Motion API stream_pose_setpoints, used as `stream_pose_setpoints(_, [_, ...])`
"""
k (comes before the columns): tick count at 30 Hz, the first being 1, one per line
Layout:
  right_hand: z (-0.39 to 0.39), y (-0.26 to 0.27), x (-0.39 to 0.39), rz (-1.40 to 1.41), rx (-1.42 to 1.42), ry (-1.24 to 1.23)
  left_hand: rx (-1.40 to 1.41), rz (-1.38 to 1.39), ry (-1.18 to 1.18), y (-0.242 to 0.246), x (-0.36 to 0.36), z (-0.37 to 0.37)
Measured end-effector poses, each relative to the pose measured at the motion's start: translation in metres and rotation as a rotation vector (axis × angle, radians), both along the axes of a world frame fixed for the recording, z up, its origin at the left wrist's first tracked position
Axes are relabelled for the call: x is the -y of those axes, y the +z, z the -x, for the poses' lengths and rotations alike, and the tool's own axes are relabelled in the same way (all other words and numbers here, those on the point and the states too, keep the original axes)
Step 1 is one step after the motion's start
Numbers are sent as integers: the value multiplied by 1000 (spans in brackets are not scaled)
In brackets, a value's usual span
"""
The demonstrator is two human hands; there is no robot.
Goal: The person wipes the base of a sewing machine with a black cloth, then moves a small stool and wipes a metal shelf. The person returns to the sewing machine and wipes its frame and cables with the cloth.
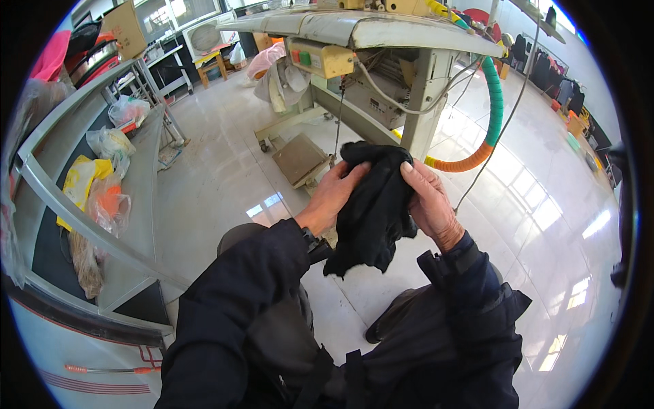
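Note:
A piece of black cloth (370, 209) hangs between my two hands in the middle of the view, its lower edge ragged. On its left, my left hand (334, 197) grips the upper part, with the fingers partly hidden behind the fabric. The thumb of my right hand (431, 199) presses on the cloth's upper right edge, the other fingers curled beside and behind it. Beyond the cloth stands a sewing machine table (409, 35), with a yellowish switch box (322, 57) bearing a green and a red button under its front edge.
Below the table are a brown pedal plate (300, 159) and a metal leg (426, 102). A hose wrapped in green and orange (494, 102) curves down at the right, near a hanging cable. At the left stands a metal-framed rack (84, 204) with plastic bags. Clothes hang far right.

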State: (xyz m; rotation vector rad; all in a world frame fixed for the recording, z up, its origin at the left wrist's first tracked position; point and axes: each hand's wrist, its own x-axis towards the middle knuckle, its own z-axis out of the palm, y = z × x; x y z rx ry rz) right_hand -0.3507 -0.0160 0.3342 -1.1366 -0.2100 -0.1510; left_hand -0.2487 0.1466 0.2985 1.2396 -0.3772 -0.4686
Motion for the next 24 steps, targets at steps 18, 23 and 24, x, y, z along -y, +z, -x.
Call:
stream_pose_setpoints(18, [7,24,20,609,451,-372,-96,119,-325,3,2,-3])
stream_pose_setpoints(23, [-15,52,58,370,463,-609,-67,52,-284,13,-13,-5])
stream_pose_setpoints(24, [-22,61,70,373,512,-642,-73,27,-286,16,-17,-6])
